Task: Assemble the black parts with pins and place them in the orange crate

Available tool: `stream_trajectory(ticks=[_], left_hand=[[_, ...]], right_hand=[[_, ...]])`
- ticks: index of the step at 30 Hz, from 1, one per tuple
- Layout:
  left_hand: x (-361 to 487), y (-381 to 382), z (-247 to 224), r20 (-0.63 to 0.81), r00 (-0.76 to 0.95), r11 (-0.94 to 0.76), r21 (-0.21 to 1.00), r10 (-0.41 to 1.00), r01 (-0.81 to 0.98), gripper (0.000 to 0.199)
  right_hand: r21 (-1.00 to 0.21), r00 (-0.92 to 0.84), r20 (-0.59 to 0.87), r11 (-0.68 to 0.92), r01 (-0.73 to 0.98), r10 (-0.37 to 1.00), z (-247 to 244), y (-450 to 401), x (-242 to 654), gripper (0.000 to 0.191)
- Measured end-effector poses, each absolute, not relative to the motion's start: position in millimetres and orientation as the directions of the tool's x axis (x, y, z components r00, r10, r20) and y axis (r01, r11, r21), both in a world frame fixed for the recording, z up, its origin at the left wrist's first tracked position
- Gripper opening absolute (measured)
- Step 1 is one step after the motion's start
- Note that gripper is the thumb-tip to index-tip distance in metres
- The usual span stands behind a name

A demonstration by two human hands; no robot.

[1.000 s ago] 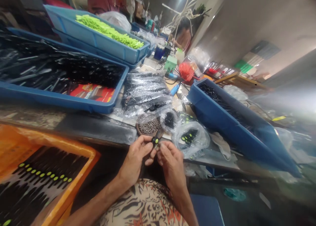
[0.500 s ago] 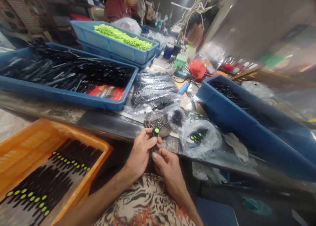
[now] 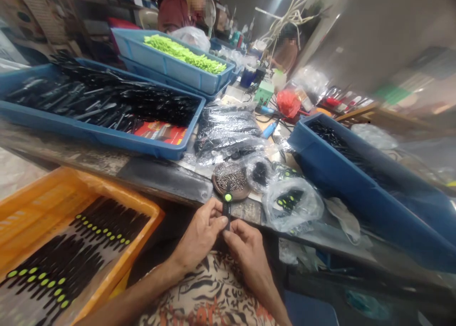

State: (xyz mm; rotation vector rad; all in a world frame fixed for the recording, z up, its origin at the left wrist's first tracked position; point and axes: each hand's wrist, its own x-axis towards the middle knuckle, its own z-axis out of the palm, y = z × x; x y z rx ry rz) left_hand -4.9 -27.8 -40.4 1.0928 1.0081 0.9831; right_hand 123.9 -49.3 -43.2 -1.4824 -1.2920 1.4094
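A slim black part with a round yellow-green button stands nearly upright between my two hands, above my lap. My left hand pinches it from the left, thumb across its middle. Fingertips of my right hand grip its lower end, which they partly hide. Just beyond the part's tip, at the table edge, is a round brown dish of small metal pieces. To the right of the dish lies a clear plastic bag with black and yellow-green pieces inside.
An orange crate at lower left holds rows of similar black parts. Blue bins stand left and right, holding black pieces; another blue bin holds bright green pieces. Two other people are at the back.
The black part now shows more of its length above my fingers, its button clear of them. My right hand still holds the lower end. The whole view has shifted slightly.
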Motion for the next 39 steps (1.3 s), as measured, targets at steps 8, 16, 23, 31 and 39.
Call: stream_trajectory(ticks=[8, 16, 23, 31, 39], left_hand=[[-10.3, -27.5, -41.0, -0.176, 0.277, 0.211, 0.972, 0.945, -0.102, 0.004], [-28.5, -24.1, -36.7, -0.241, 0.371, 0.303, 0.945, 0.897, -0.119, 0.005], [-38.5, -14.0, -37.3, -0.236, 0.605, 0.521, 0.777, 0.761, -0.353, 0.016], [-30.7, -13.1, -57.6, -0.117, 0.707, 0.633, 0.563, 0.697, -0.531, 0.040], [-25.8, -10.7, -69.2, -0.173, 0.670, 0.612, 0.610, 0.722, -0.503, 0.040]], right_hand=[[-0.954, -0.115, -0.290, -0.278, 0.110, 0.950, -45.5, -53.6, 125.8, 0.022], [-0.927, -0.181, -0.361, -0.374, -0.040, 0.915, -47.5, -55.9, 135.2, 0.017], [-0.856, -0.218, -0.401, -0.448, -0.257, 0.890, -41.4, -54.1, 136.7, 0.020], [-0.785, -0.383, -0.357, -0.496, -0.371, 0.852, -48.1, -54.2, 137.2, 0.023], [-0.753, -0.424, -0.314, -0.495, -0.434, 0.850, -60.6, -58.2, 131.5, 0.025]])
